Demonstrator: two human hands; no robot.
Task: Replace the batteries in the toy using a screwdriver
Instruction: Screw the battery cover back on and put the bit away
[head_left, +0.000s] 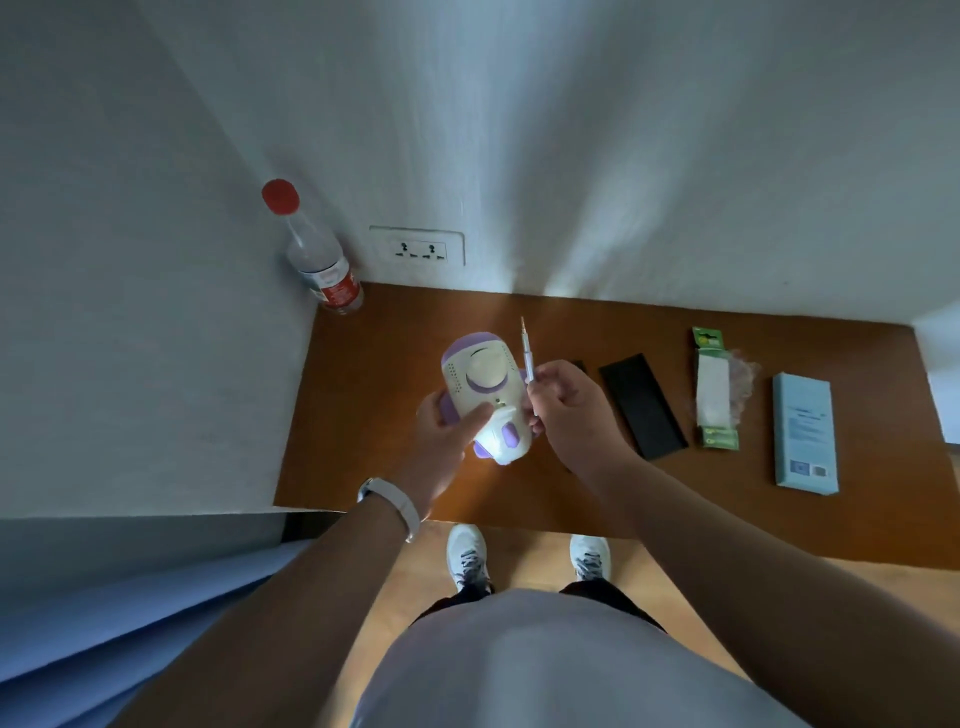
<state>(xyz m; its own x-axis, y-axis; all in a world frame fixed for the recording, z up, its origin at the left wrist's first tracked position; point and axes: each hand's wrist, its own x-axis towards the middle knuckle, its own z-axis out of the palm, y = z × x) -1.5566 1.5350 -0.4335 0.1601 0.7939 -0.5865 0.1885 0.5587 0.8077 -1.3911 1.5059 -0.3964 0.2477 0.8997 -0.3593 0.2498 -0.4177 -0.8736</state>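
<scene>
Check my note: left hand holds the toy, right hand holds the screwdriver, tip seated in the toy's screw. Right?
Not the tip. The head view shows the left hand holding the toy and the right hand holding the screwdriver, but its tip points away toward the wall, not seated in any screw.

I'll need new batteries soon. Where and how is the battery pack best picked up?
Probably pinch the battery pack across its long edges near the middle, coming from above: it lies flat on the table, narrow side to side.
</scene>
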